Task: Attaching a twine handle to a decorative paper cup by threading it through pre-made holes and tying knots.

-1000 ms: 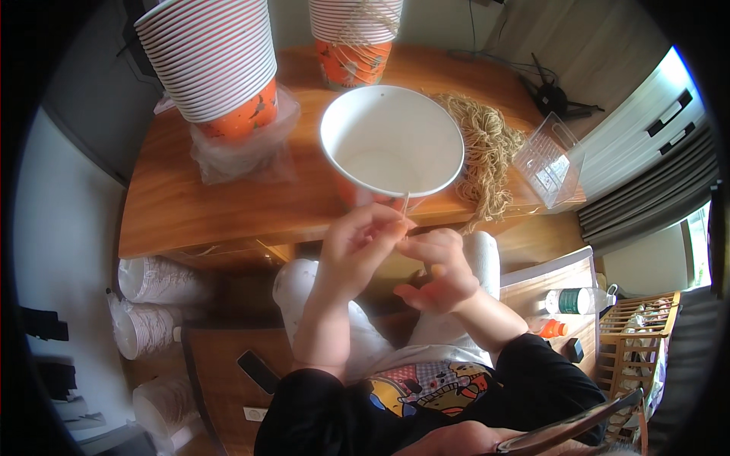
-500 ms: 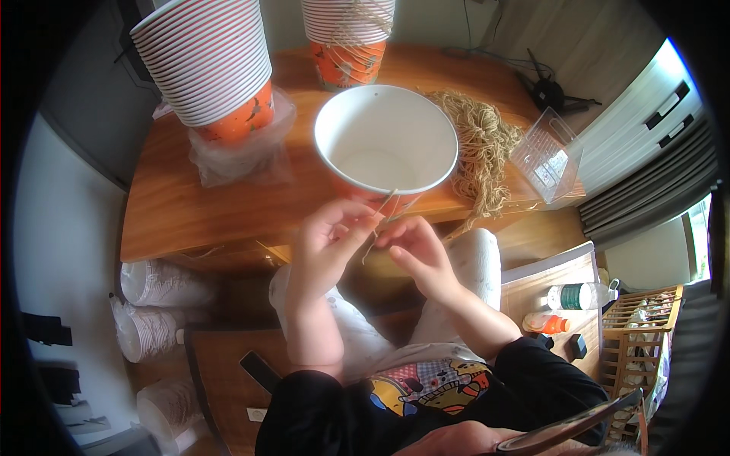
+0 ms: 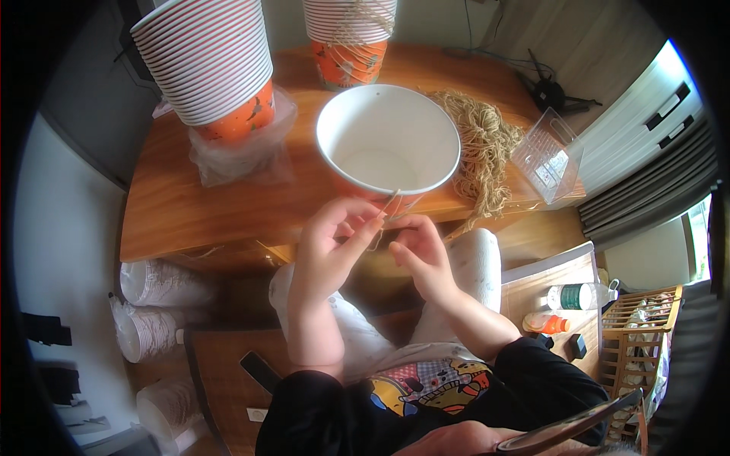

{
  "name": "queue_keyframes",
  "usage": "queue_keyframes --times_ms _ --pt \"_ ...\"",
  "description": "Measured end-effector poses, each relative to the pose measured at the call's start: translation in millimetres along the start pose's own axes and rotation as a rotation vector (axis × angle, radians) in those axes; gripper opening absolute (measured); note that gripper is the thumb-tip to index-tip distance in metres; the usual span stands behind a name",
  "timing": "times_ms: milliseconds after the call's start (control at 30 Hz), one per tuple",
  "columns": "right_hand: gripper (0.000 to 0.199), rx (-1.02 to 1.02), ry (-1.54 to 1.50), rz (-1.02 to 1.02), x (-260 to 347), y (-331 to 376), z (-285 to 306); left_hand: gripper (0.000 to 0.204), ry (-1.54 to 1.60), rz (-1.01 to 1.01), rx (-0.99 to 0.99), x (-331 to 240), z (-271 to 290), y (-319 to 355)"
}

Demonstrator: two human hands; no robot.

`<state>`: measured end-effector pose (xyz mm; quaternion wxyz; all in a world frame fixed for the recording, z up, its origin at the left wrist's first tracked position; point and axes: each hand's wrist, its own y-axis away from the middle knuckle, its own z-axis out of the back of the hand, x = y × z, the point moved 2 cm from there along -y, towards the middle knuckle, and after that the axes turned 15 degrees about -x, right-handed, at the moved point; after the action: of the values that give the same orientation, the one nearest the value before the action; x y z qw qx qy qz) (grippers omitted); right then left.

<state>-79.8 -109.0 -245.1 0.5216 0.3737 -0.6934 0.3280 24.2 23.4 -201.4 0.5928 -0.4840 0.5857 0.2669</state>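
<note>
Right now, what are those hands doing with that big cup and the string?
A person sits at a wooden table and works a thin piece of twine at the near rim of a big white paper cup. The left hand pinches the twine by the rim, and the right hand is just beside it. A heap of the same twine lies to the right of the cup, and stacks of cups stand behind.

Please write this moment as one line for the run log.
left hand: pinching twine | right hand: beside it, grip unclear | paper bucket: upright on table
</note>
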Motion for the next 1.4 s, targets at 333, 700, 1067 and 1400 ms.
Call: queue_keyframes --times_ms 333,700,1067,1400 --pt "0.018 0.206 -0.246 -0.307 10 19 -3 0.014 -0.108 -0.059 -0.024 3 0 0" --pt "0.019 0.089 0.725 0.609 55 31 0 0.009 0.217 0.075 0.128 5 -19 12" --pt "0.032 -0.239 0.791 1.002 73 7 2 0.011 0.253 0.119 0.08 3 -17 13" --pt "0.027 -0.212 0.862 1.172 79 1 -3 0.012 0.21 0.137 0.067 -1 -13 14"
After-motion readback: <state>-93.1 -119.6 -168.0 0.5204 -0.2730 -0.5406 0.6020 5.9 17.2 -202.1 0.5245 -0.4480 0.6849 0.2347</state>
